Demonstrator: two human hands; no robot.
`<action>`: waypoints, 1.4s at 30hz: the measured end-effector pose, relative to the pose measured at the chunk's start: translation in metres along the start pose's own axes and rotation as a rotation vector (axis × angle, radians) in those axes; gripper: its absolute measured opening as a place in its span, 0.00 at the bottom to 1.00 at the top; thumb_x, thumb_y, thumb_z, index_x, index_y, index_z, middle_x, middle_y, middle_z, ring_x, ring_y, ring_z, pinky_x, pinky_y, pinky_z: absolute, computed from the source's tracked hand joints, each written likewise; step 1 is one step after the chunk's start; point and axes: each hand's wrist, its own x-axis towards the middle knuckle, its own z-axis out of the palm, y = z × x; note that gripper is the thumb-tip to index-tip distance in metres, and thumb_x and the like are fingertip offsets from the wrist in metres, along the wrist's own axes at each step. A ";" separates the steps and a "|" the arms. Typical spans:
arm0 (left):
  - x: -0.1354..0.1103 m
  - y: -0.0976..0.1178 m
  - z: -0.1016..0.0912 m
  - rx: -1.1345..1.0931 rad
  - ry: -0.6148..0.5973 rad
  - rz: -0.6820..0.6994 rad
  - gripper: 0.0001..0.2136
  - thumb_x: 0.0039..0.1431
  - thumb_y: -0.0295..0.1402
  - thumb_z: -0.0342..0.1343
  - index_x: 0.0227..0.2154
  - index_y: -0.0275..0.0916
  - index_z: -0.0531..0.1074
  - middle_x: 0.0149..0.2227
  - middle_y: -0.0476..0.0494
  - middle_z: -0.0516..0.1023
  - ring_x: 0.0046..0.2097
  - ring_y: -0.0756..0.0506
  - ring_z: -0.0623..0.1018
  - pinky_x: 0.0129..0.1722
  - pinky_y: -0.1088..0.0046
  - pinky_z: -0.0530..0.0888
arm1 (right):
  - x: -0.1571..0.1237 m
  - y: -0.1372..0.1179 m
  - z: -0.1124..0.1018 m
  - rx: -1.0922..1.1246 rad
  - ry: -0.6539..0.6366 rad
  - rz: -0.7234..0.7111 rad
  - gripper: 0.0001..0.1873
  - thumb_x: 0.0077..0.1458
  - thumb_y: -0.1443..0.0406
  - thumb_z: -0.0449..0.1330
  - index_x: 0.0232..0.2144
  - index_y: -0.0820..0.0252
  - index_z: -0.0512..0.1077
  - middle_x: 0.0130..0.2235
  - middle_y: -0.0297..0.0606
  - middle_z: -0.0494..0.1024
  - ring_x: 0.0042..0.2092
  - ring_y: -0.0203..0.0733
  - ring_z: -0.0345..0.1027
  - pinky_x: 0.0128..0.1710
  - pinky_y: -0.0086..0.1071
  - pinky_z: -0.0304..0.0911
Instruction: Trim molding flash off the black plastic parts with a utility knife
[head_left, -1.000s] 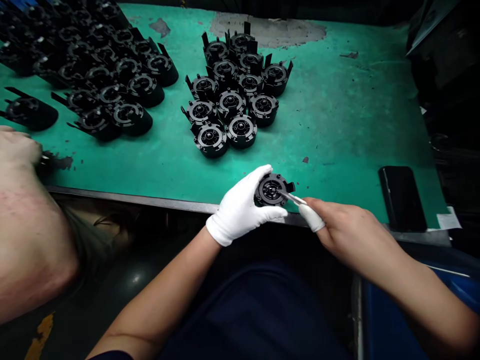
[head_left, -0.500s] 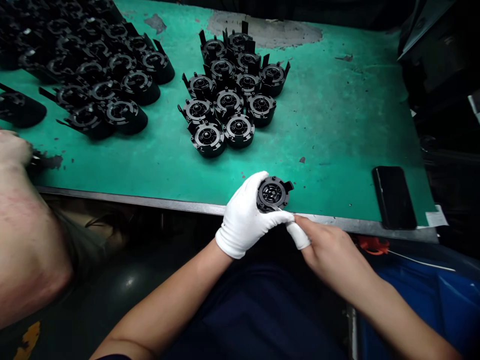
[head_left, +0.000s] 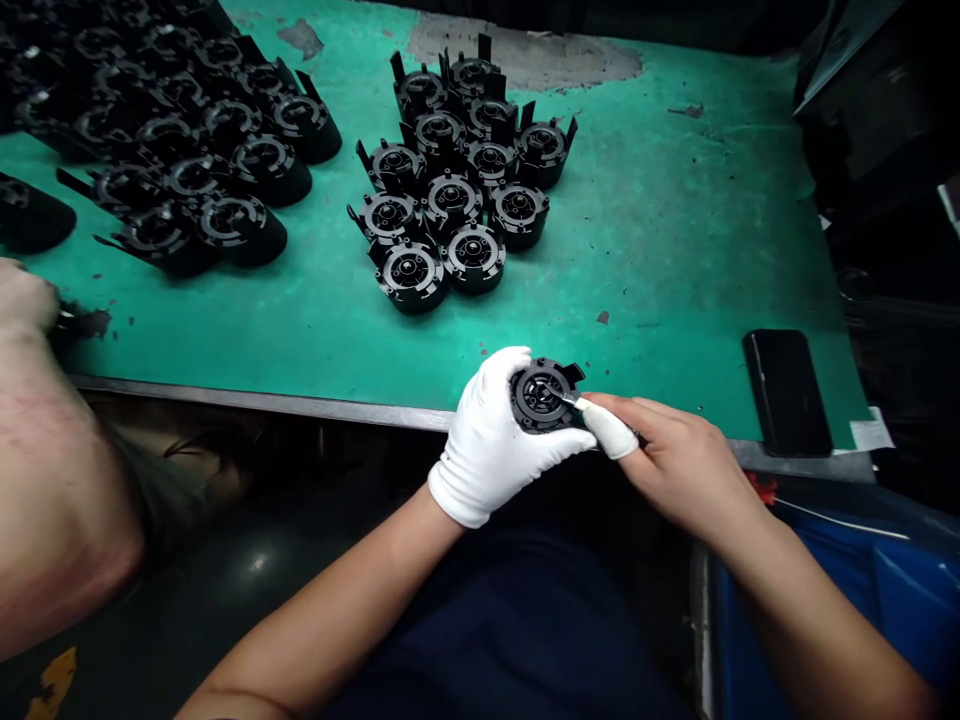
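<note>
My left hand (head_left: 495,435), in a white glove, grips a round black plastic part (head_left: 541,393) just above the near edge of the green table (head_left: 660,230). My right hand (head_left: 675,455) is bare except for a white cot on one finger. It pinches a thin metal blade (head_left: 568,398) whose tip touches the face of the part. A cluster of several similar black parts (head_left: 454,195) stands on the table ahead of my hands.
A larger group of black parts (head_left: 187,130) fills the far left of the table. Another person's arm and hand (head_left: 30,400) reach in at the left edge. A black phone (head_left: 786,390) lies at the table's right near corner. A blue bin (head_left: 862,590) sits below right.
The blade tip went from the part's centre down to its lower edge and is back on its face. My hands shifted slightly; the view drifted.
</note>
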 end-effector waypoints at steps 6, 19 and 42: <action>0.001 0.003 0.001 0.040 0.038 -0.005 0.43 0.44 0.54 0.72 0.58 0.39 0.60 0.58 0.32 0.72 0.59 0.35 0.75 0.59 0.53 0.74 | -0.007 0.001 0.008 -0.115 0.075 -0.020 0.19 0.70 0.58 0.52 0.57 0.51 0.75 0.43 0.39 0.82 0.43 0.47 0.78 0.43 0.37 0.68; 0.001 0.001 0.002 0.041 0.019 0.030 0.40 0.47 0.51 0.71 0.58 0.42 0.59 0.59 0.34 0.73 0.60 0.37 0.75 0.61 0.54 0.73 | -0.007 0.002 0.005 -0.134 0.036 -0.032 0.19 0.70 0.59 0.53 0.58 0.51 0.74 0.37 0.37 0.80 0.36 0.43 0.76 0.37 0.35 0.64; 0.000 0.001 0.019 0.056 0.197 0.074 0.37 0.44 0.53 0.72 0.50 0.40 0.63 0.53 0.34 0.74 0.55 0.36 0.78 0.57 0.55 0.75 | -0.027 -0.001 0.010 -0.250 0.084 0.058 0.18 0.66 0.63 0.56 0.55 0.51 0.76 0.45 0.38 0.83 0.44 0.51 0.79 0.41 0.40 0.69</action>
